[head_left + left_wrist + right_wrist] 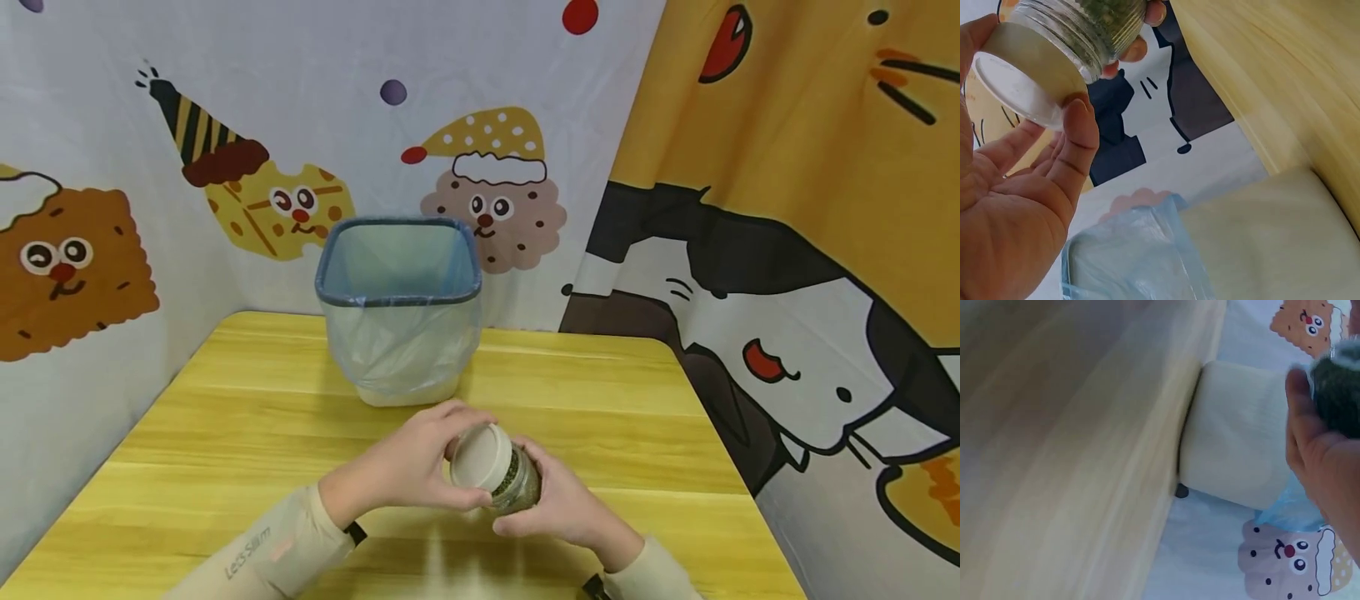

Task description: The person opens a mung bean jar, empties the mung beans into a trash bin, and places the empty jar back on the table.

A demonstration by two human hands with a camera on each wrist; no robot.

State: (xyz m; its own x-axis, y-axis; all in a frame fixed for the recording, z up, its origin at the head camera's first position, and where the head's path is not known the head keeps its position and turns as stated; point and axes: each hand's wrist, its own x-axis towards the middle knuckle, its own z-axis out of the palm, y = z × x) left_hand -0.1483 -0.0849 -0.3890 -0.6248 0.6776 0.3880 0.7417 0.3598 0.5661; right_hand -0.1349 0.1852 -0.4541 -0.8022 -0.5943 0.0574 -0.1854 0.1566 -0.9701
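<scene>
A cream wastebasket [408, 395], lined with a translucent blue bag [405, 346], stands toward the back of the wood-grain table [232, 408]. Nearer the front, the left hand [416, 462] grips the rim of a round off-white lid [477, 458] at the mouth of a ribbed clear jar [522, 489]. The jar, tilted above the table, contains dark green flakes; the right hand [558, 500] curls around its body. Rightmost hangs a cat-printed curtain [795, 333].

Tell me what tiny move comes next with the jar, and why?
Probably a gentle twist of the pale lid by the left grip, because that grip holds the lid at the top of the jar, while the right grip holds the jar's glass body.
</scene>
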